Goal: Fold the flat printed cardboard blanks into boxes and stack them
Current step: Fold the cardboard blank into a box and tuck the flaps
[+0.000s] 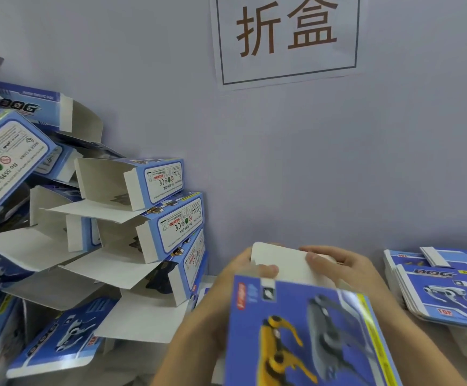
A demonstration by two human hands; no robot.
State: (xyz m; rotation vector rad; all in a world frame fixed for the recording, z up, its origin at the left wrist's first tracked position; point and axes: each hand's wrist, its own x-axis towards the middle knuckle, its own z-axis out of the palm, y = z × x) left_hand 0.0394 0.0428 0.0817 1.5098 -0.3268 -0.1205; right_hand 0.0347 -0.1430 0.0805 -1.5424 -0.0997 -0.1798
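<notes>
Folding the end flap (285, 263) of a box (304, 330), left hand (243, 270) and right hand (343, 267) both pinch it. Box sits between the stack (143, 218) and blanks (444, 291). Next, judged: tuck the flap, then stack.

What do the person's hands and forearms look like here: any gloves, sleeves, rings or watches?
The left hand and right hand are bare, with no gloves or rings showing. Both forearms are uncovered as far as the picture reaches; no sleeve, watch or wristband is in view.
</notes>
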